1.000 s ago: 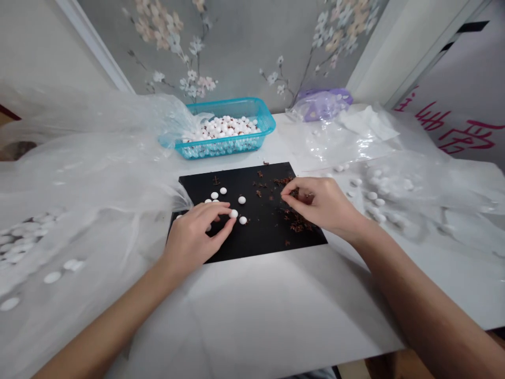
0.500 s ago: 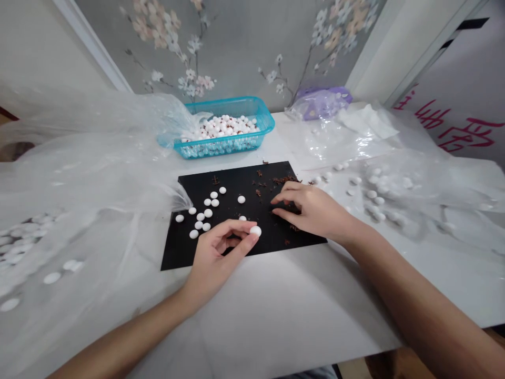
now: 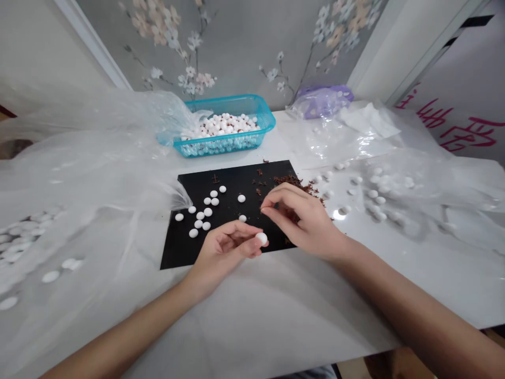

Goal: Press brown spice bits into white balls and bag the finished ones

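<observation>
My left hand (image 3: 229, 247) pinches a small, smooth white ball (image 3: 261, 239) between thumb and fingers, above the near edge of a black mat (image 3: 179, 252). Just right of it, my right hand (image 3: 298, 216) is raised over the mat with thumb and forefinger pressed together; whatever they hold is too small to make out. Beneath and behind the right hand lies a heap of small reddish-brown pieces (image 3: 305, 187), partly hidden by it. Several loose white balls (image 3: 208, 212) are scattered on the mat's left half.
A blue plastic basket (image 3: 221, 145) with many white balls and brown bits stands behind the mat. Clear plastic bags (image 3: 98, 173) with more balls spread on the left; another plastic bag (image 3: 418, 179) lies right. A purple item (image 3: 327, 100) sits at the back of the white table (image 3: 256, 316).
My right hand has risen from the brown pieces and moved left, its fingertips now closed together. My left hand has shifted slightly right and nearer with the white ball, turning it.
</observation>
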Demonstrator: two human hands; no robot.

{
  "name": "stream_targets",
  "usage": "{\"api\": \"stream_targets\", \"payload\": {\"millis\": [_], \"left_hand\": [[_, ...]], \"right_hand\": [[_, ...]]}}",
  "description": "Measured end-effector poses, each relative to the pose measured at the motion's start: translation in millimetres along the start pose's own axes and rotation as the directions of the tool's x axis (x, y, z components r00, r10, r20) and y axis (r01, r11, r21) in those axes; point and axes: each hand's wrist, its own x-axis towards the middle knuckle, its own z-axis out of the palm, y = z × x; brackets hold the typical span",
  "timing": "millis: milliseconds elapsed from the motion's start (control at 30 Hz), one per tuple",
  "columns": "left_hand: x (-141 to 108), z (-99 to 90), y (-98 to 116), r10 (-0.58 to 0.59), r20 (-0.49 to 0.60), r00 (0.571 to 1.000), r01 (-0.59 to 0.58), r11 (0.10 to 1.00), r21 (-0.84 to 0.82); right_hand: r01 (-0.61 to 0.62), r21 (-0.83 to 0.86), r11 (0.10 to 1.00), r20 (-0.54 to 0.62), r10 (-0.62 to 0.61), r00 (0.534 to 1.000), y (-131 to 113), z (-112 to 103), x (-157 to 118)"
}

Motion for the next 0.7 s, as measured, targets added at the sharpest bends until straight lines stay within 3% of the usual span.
{"api": "stream_targets", "payload": {"millis": [233,533,700], "left_hand": [[5.1,-1.0,5.4,-0.088,-0.019,0.996,0.084,0.983,-0.162],[5.4,-0.4,4.9,-0.072,-0.032,0.997,0.064,0.978,-0.2],[6.2,-1.0,4.5,-0.059,-0.019,0.998,0.054,0.975,-0.217]], "right_hand": [[0.045,0.036,0.998,-0.016,-0.044,0.999,-9.5,8.5,-4.5],[0.023,-0.001,1.0,-0.071,-0.023,0.997,-10.9,17.8,-12.1],[0.093,-0.061,0.994,-0.169,-0.102,0.98,-11.3,23.5,-14.0]]}}
